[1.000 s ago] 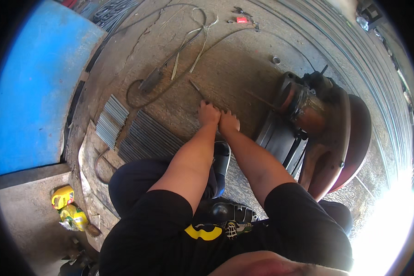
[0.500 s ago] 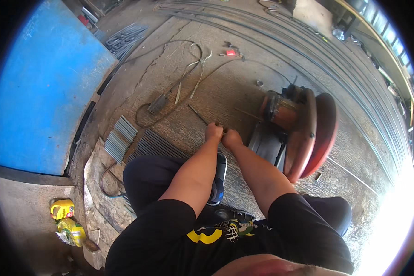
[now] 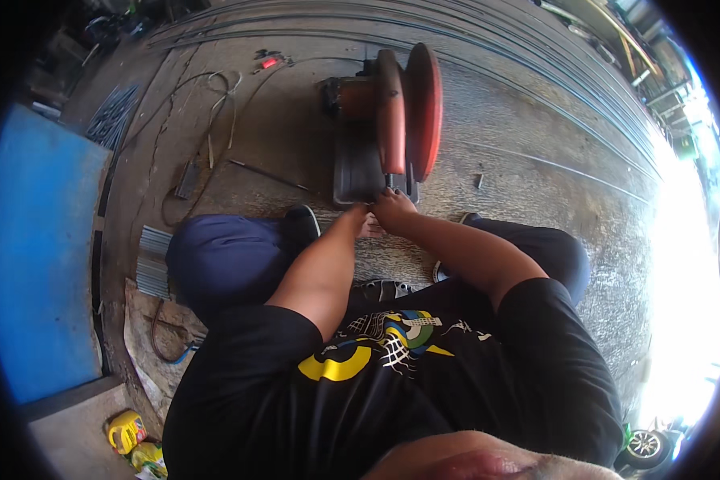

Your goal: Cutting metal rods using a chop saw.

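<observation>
- Left hand and right hand sit side by side, touching or nearly so, at the near edge of the chop saw's base; fingers are curled downward, but whether they pinch anything cannot be told, since the fingertips hide whatever lies under them.
- Just beyond the knuckles stands the chop saw on the concrete floor, its red guard and dark disc raised upright above the base.
- Risk, as a judgement: both hands lie directly in line with the blade's path, so if the head dropped or the motor started, fingers would be the first thing met.
- A cable loops loosely over the floor at far left; a snag with a foot or knee could jerk the saw toward the hands.
- Thin steel rods lie loose on the floor to the left, and cut pieces are stacked beside the person's left knee; a rod rolling underfoot could upset the crouched balance.
- Bright glare from the right washes out that side, which may hide small offcuts.
</observation>
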The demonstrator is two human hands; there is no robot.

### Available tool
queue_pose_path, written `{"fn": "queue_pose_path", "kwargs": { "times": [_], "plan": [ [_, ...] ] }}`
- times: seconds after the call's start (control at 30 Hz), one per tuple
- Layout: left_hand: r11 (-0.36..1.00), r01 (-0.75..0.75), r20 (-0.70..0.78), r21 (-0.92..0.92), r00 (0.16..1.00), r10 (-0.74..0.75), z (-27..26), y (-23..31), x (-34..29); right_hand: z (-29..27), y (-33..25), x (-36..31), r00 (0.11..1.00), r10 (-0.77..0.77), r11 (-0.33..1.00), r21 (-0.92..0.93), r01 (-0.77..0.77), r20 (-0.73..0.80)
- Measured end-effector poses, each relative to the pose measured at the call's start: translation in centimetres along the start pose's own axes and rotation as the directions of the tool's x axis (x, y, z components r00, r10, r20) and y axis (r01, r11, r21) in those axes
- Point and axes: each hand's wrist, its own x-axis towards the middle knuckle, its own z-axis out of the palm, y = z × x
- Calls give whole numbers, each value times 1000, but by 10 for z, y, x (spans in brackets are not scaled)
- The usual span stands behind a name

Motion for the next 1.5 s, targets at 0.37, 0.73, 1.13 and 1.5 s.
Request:
{"fn": "queue_pose_path", "kwargs": {
  "times": [0.37,0.73,1.13,1.5],
  "plan": [
    [953,-181,-229,-245,965,124,18,-20,49,50,29,-12,905,344,751,505,-425,250],
    [802,-202,-511,-563,847,-146,42,4,35,59,50,-18,991,108,992,67,-103,-78],
    [761,-19,-700,649,379,606,3,10,46,36,70,-12,827,447,816,223,-533,341],
    [802,-576,-540,-158,730,418,12,44,14,98,83,-28,797,161,928,185,-322,581]
  ]
}}
